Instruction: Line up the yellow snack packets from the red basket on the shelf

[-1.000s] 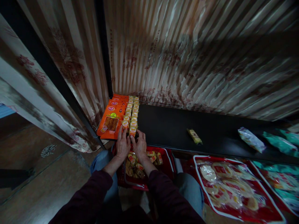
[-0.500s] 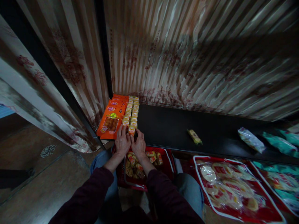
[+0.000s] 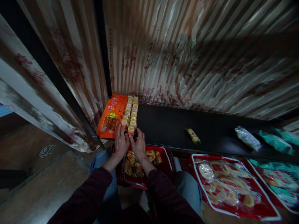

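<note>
Two rows of small yellow-wrapped snack packets (image 3: 134, 114) run from back to front at the left end of the black shelf. My left hand (image 3: 121, 142) grips at the front end of the left row, its fingers bent over the packets there. At the front of the right row is a yellow snack packet (image 3: 131, 130); my right hand (image 3: 138, 143) holds it, thumb at its near side and fingers along its right. Some fingertips are hidden behind the packets. Left of the rows lie overlapping orange snack bags (image 3: 109, 119).
Below my wrists stands a red basket (image 3: 167, 168) of similar yellow packets. One yellow-green packet (image 3: 192, 135) lies alone on the black shelf (image 3: 163, 124). Rightward are a white bag (image 3: 248, 138), teal bags (image 3: 275, 141) and a red basket (image 3: 261, 214) of round packaged food. A dark post (image 3: 104, 46) rises at the left.
Both hands stay at the front of the packet rows, with only slight finger shifts. The view has shifted a little, and the packets look otherwise the same.
</note>
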A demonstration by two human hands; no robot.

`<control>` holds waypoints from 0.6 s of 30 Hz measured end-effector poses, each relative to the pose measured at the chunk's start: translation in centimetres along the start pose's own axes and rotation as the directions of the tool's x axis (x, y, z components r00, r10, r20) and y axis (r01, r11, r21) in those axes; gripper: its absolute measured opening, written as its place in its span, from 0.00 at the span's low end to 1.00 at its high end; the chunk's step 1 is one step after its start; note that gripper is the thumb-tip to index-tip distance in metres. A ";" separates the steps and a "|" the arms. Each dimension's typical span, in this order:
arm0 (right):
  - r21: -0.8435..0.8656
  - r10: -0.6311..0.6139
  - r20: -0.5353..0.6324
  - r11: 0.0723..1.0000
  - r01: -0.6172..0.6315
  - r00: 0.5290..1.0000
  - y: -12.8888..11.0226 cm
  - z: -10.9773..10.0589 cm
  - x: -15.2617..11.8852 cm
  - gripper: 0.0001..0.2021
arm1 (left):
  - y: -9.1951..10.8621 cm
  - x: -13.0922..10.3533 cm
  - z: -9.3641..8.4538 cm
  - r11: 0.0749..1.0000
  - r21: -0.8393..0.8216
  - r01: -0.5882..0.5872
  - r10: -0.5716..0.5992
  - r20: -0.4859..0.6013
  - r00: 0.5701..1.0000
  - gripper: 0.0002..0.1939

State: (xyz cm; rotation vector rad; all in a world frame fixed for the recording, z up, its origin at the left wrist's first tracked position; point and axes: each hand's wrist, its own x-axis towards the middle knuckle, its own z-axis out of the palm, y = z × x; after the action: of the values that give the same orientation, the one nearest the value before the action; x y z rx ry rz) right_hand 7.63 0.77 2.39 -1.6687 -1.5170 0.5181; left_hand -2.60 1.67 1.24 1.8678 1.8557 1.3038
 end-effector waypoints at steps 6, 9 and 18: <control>0.047 0.001 -0.008 0.999 0.000 1.000 0.6 -0.3 -0.8 0.28 | 0.1 -0.4 -0.3 1.000 -0.021 -0.015 0.014 -0.041 0.999 0.25; 0.094 -0.010 -0.048 0.995 0.015 0.999 0.9 -0.5 -1.6 0.26 | 0.4 -1.5 -0.8 0.999 -0.019 -0.049 0.049 -0.032 0.998 0.23; 0.105 0.013 -0.133 0.994 0.001 0.991 4.6 -0.4 -6.7 0.16 | 0.7 -8.7 0.1 0.993 -0.060 -0.102 0.116 0.317 0.941 0.16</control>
State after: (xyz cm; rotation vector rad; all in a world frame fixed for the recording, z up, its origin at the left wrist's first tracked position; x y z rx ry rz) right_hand 9.56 -5.55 -2.40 -1.5954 -1.3652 0.4715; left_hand -0.44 -6.14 -2.08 2.0428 1.5675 0.9874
